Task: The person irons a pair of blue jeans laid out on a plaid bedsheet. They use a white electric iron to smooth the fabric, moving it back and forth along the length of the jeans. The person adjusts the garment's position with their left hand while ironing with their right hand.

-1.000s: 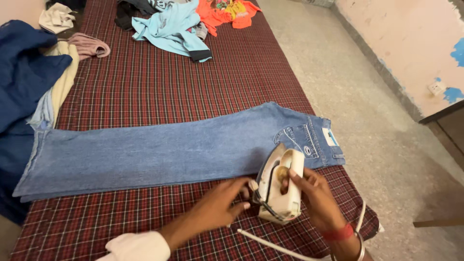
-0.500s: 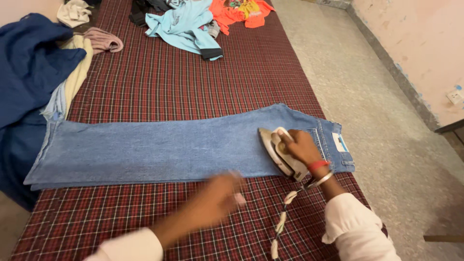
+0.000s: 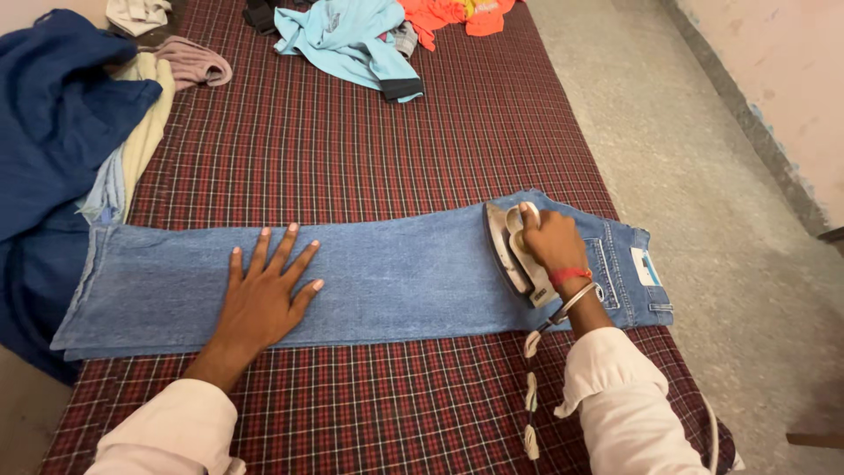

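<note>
A pair of light blue jeans (image 3: 387,273) lies folded lengthwise across a bed covered in a dark red checked sheet (image 3: 352,167). My left hand (image 3: 264,295) rests flat on the leg part, fingers spread. My right hand (image 3: 549,242) grips the handle of a white electric iron (image 3: 514,255), whose soleplate sits tilted on the denim near the back pocket. The iron's white cord (image 3: 530,387) trails down toward me over the sheet.
A dark blue garment (image 3: 53,132) and a cream cloth (image 3: 141,132) are heaped at the left edge. A light blue shirt (image 3: 347,40), an orange top (image 3: 448,13) and a pink cloth (image 3: 193,62) lie at the far end. Grey floor (image 3: 703,176) runs along the right.
The iron moved from the bed's near edge onto the jeans by the pocket. My left hand left the iron and now lies flat on the jeans' leg.
</note>
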